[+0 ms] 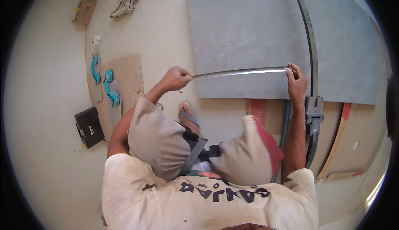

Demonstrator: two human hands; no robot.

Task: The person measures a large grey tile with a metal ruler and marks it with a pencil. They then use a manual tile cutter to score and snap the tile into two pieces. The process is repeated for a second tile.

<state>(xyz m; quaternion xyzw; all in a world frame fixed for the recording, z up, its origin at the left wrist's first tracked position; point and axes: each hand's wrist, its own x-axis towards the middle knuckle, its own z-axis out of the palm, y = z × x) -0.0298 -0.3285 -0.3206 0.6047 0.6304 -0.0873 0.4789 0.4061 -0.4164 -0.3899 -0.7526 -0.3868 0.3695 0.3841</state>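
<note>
Since the head view is all we've got, we'd worry first about the measuring strip (241, 71), stretched across the middle of the frame over the lower part of the grey slab (249, 30). If either end slips or one hand drifts up or down, it'd sit skewed and we'd get a bad reading. It looks slightly bowed too, though the lens bends edges, so we can't tell if that's real sag. Bumping the long metal bar (308, 34) at upper right could also knock the right end.

Hands are well apart: the left hand (178, 78), centre-left, is mostly closed, pinching one end just off the slab's edge. The right hand (296, 80), right of centre, has thumb and fingertips nearly together on the other end, just beside the bar.
</note>
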